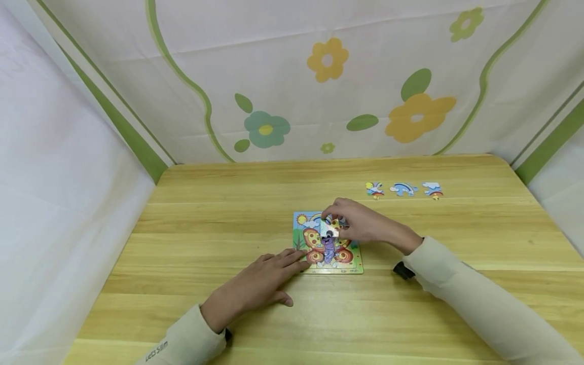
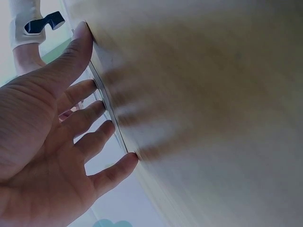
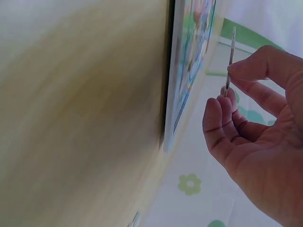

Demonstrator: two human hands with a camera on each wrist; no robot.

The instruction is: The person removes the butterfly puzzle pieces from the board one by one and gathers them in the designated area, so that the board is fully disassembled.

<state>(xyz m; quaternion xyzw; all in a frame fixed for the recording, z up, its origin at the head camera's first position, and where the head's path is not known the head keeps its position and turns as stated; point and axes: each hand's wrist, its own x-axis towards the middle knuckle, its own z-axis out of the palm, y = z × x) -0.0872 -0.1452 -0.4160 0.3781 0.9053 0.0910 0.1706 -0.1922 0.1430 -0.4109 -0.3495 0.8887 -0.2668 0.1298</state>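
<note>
A butterfly jigsaw board (image 1: 358, 269) lies flat on the table. Over its upper middle, my right hand (image 1: 362, 223) pinches a puzzle piece (image 1: 329, 229) between thumb and fingers. In the right wrist view the piece (image 3: 232, 52) is seen edge-on, apart from the board (image 3: 177, 85). Part of the board's upper right is hidden behind that hand. My left hand (image 1: 257, 284) lies with fingers extended, fingertips on the board's lower left edge. The left wrist view shows those fingers (image 2: 116, 172) spread, the thumb apart from them.
At the back right of the wooden table (image 1: 219, 213) lie three loose pieces: one with a yellow spot (image 1: 374, 189), a rainbow piece (image 1: 403, 189) and a cloud piece (image 1: 432, 189). A flowered cloth (image 1: 292, 76) stands behind the table's far edge.
</note>
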